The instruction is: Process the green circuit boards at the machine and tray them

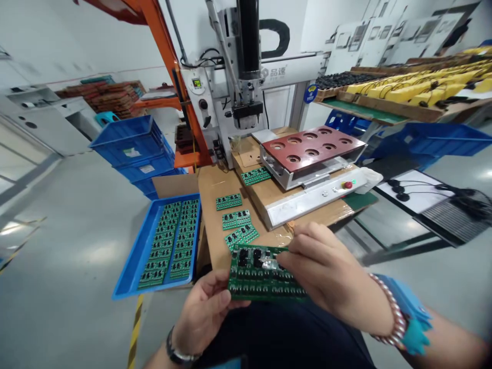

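One green circuit board [265,283] is above my lap, its left end pinched in my left hand's [205,307] grip. My right hand [326,266] curls over its right part; what that grip pinches, I cannot tell. I'd best support the board by its edges and press lightly between the black parts [257,258]. Four loose boards [236,220] lie on the tabletop [209,205]; two columns line the blue tray [132,261]; the red plate [340,134] has eight holes.
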The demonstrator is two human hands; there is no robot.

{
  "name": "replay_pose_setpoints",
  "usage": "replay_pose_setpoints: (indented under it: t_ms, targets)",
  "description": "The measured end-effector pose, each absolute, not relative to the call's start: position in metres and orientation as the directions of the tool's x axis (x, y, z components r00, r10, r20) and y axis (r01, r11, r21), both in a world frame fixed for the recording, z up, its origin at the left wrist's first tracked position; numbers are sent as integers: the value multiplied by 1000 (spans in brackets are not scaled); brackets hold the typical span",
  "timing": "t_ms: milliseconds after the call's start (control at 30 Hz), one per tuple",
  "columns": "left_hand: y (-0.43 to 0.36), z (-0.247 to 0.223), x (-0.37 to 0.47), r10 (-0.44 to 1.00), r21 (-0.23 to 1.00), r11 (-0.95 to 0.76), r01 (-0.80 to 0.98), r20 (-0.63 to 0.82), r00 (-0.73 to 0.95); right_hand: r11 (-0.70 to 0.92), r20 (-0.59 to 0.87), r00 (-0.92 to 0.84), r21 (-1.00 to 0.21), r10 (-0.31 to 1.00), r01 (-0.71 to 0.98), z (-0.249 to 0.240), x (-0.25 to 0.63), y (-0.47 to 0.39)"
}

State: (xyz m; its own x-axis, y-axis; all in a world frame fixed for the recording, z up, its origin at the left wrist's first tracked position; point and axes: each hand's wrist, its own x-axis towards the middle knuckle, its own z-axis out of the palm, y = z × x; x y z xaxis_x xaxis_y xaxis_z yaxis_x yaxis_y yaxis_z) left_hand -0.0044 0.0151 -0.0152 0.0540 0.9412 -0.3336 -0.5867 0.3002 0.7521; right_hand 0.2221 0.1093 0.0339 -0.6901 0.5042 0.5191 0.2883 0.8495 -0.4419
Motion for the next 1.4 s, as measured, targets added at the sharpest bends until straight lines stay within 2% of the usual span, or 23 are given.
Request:
replay_pose_setpoints:
  t_ms: [233, 733, 1400]
  targets:
    - [17, -17, -5, 938, 749, 293, -594, -346, 26, 845, 505, -695, -443, 512, 300, 33, 224, 108]
    - [15, -16, -6, 918, 784, 313, -536, -394, -40, 844, 577, -622, -432, 530, 318, 32, 223, 109]
    - [16, -13, -5, 928, 767, 311, -561, -374, 3, 854, 566, -647, -418, 512, 311, 31, 222, 107]
